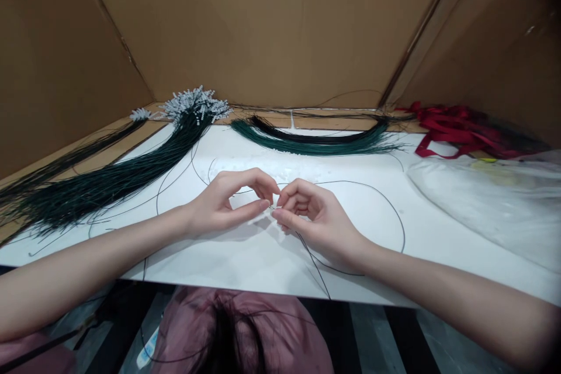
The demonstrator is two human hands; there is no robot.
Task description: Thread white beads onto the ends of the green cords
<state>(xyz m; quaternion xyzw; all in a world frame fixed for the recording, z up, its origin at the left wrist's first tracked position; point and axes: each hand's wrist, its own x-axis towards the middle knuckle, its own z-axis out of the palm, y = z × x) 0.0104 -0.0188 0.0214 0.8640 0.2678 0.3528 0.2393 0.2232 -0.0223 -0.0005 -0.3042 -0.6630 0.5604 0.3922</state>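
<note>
My left hand point(228, 201) and my right hand point(313, 216) meet fingertip to fingertip over the white board point(245, 257). Both pinch a tiny pale piece point(272, 208), too small to name, at the end of a thin black cord point(394, 216). That cord loops out to the right on the board and runs back under my right palm toward the near edge. Small clear bits point(302, 172) lie scattered just beyond my fingers.
A thick bundle of dark green cords point(109, 181) with white tips point(195, 102) fans across the left. A second curved green and black bundle point(315, 140) lies at the back. Red ribbons point(464, 128) and a clear plastic bag point(491, 204) sit at right. Cardboard walls point(263, 23) enclose the space.
</note>
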